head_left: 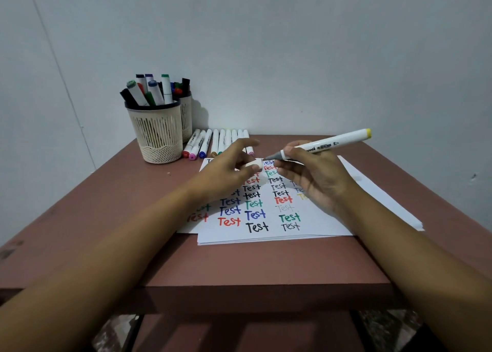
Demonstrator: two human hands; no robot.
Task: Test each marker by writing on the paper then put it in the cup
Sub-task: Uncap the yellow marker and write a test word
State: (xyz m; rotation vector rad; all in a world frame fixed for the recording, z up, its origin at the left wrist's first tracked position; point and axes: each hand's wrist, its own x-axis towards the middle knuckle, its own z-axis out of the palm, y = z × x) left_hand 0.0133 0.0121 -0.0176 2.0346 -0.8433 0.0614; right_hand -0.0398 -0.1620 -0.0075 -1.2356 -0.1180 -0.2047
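My right hand point(314, 177) grips a white marker point(330, 144) with a yellow end cap; its bare grey tip points left, just above the paper. My left hand point(226, 170) pinches the marker's white cap point(253, 164) between thumb and fingers, a short way from the tip. Below both hands lies the white paper point(266, 218), covered with "Test" written in red, blue, green, black and yellow. A cream mesh cup point(157, 136) at the back left holds several markers. A row of several white markers point(213, 142) lies beside the cup.
A second mesh cup point(187, 117) with markers stands behind the first, against the grey wall. The paper is a small stack on a reddish-brown table point(253, 266), whose front edge is near me. Floor shows below the table.
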